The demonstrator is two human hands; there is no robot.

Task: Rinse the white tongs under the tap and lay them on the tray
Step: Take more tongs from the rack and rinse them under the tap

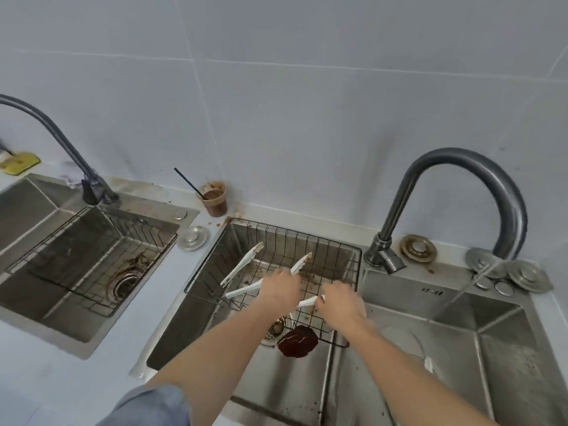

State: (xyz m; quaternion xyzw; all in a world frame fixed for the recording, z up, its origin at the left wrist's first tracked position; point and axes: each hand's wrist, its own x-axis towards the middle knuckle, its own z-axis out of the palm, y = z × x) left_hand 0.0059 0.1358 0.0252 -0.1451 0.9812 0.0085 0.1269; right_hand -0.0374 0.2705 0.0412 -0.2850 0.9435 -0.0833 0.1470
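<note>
A black wire tray (pixel 344 245) sits across the middle sink (pixel 196 342). One white tong arm (pixel 242 265) lies loose in its left part. My left hand (pixel 278 289) is closed around a second white tong arm (pixel 302 260), whose ends stick out left and right of the fist. My right hand (pixel 339 302) pinches the end of another white piece (pixel 308 301) just above the tray wires. Whether these pieces are joined is hidden by my hands. The curved grey tap (pixel 461 167) stands to the right, and a faint stream of water (pixel 470 282) falls from its spout into the right basin.
A brown lump (pixel 297 341) lies by the drain under the tray. A dirty brown cup with a black straw (pixel 215 199) stands at the wall. Metal drain plugs (pixel 510 273) crowd the right rim. A second sink with its own wire rack (pixel 92 259) and tap is on the left.
</note>
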